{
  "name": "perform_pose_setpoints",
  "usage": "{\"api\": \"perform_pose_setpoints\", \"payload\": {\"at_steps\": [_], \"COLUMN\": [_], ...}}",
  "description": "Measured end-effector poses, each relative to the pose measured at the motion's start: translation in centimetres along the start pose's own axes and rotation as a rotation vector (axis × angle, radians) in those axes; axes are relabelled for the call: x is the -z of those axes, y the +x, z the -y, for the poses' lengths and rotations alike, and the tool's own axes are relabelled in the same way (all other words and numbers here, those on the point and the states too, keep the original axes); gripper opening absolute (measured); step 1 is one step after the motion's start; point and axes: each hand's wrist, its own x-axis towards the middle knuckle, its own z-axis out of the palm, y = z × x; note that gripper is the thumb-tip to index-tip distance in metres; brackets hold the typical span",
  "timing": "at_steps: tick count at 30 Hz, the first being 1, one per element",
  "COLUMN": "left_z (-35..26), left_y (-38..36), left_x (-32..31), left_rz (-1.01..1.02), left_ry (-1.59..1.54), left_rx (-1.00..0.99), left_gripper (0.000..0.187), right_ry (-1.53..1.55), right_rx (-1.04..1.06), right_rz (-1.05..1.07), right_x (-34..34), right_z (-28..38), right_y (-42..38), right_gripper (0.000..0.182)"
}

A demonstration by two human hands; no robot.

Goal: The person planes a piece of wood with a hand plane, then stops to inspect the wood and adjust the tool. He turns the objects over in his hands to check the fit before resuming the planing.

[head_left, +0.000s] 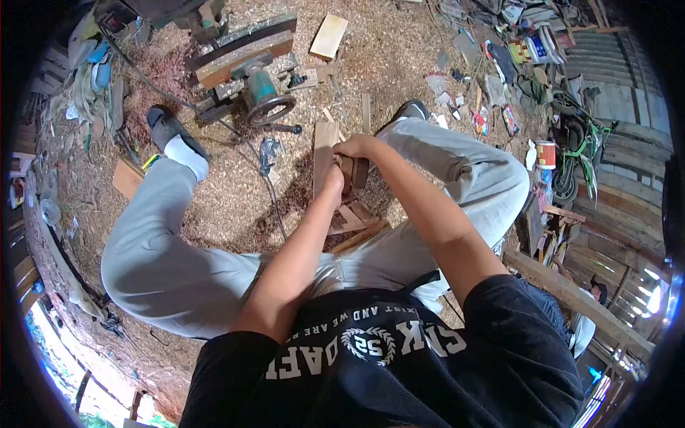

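Between my knees, both hands close on a brown wooden block-like piece (pixel 361 173); its exact kind is hard to make out. My left hand (pixel 333 175) grips its near left side, fingers wrapped and partly hidden. At its upper end is my right hand (pixel 354 146), with fingers curled over it. A flat wooden board (pixel 325 135) lies just left of and beyond the hands. Below the piece, nearer my lap, are some short wood offcuts (pixel 351 217).
Ahead to the left stands a bench vise-like machine (pixel 261 93) with a handwheel and wooden jaws. A power cable (pixel 274 200) crosses the shavings-covered floor. A pale board (pixel 329 37) lies beyond. At right are a paint tin (pixel 545 155), a green motorbike (pixel 581 150) and scattered litter.
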Motion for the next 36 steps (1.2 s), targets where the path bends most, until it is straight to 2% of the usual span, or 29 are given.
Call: {"api": "perform_pose_setpoints", "payload": {"at_steps": [2, 6, 10, 13, 15, 16, 19, 21, 22, 23, 24, 25, 26, 27, 28, 31, 32, 33, 36], "left_z": [0.9, 1.1, 1.3, 0.7, 1.0, 1.4, 1.6, 0.7, 1.9, 3.3, 4.2, 3.4, 2.5, 1.6, 3.3, 0.9, 0.6, 0.4, 0.3], "left_y": [2.0, 3.0, 4.3, 3.8, 3.3, 4.0, 4.1, 1.6, 3.6, 6.0, 7.7, 6.5, 5.4, 4.7, 9.4, 4.8, 4.3, 4.1, 3.7], "left_x": [0.5, 0.3, 1.1, 1.1, 1.1, 1.3, 1.3, 0.3, 0.6, 0.7, 0.8, 0.8, 0.8, 0.7, 1.1, 1.3, 1.3, 1.4, 1.4], "left_rz": [0.085, 0.048, 0.047, 0.073, 0.085, 0.086, 0.047, -0.18, -0.182, -0.245, -0.307, -0.308, -0.356, -0.402, -0.384, -0.425, -0.425, -0.435, -0.473], "left_ry": [-0.036, -0.123, -0.075, -0.051, -0.115, -0.115, -0.052, -0.12, -0.122, -0.092, -0.061, -0.062, 0.036, 0.136, 0.177, 0.271, 0.272, 0.296, 0.301], "left_rx": [-0.046, -0.003, -0.04, -0.03, -0.064, -0.062, -0.056, -0.167, -0.159, -0.262, -0.364, -0.354, -0.305, -0.256, -0.339, -0.285, -0.286, -0.306, -0.381], "left_gripper": [0.044, 0.043, 0.044, 0.045, 0.046, 0.046, 0.057, 0.061, 0.061, 0.066, 0.07, 0.07, 0.073, 0.077, 0.078, 0.076, 0.076, 0.074, 0.068], "right_ry": [0.029, -0.066, -0.043, 0.014, 0.238, 0.238, 0.322, 0.382, 0.346, 0.344, 0.36, 0.376, 0.334, 0.335, 0.352, 0.394, 0.305, 0.215, 0.211], "right_rx": [-0.071, -0.044, -0.035, -0.022, -0.088, -0.09, -0.057, -0.148, -0.121, -0.126, -0.111, -0.096, -0.1, -0.107, -0.098, -0.098, -0.102, -0.104, -0.023], "right_rz": [-0.051, -0.103, -0.126, -0.061, 0.014, 0.015, 0.05, 0.142, 0.117, 0.125, 0.064, 0.003, 0.104, 0.11, 0.116, 0.135, 0.079, 0.023, 0.047], "right_x": [-0.6, 0.2, 0.1, 0.1, -0.2, -0.3, -0.2, 0.5, 0.1, -0.4, -0.8, -0.9, -0.4, 0.1, 0.7, 1.1, 1.1, 0.9, 1.2], "right_z": [-0.3, 0.1, 0.4, 0.4, 0.8, 0.7, 1.3, 2.3, 1.9, 1.4, 1.1, 1.2, 1.1, 1.7, 2.7, 3.2, 3.4, 3.4, 3.3], "right_y": [0.8, -0.1, 0.5, 1.1, 1.9, 2.1, 1.5, 0.0, 0.9, 1.7, 2.0, 1.8, 1.7, 0.4, -1.3, -1.9, -1.9, -1.6, -0.9], "right_gripper": [0.083, 0.093, 0.094, 0.086, 0.073, 0.073, 0.064, 0.083, 0.081, 0.081, 0.07, 0.062, 0.075, 0.075, 0.075, 0.079, 0.078, 0.077, 0.075]}}
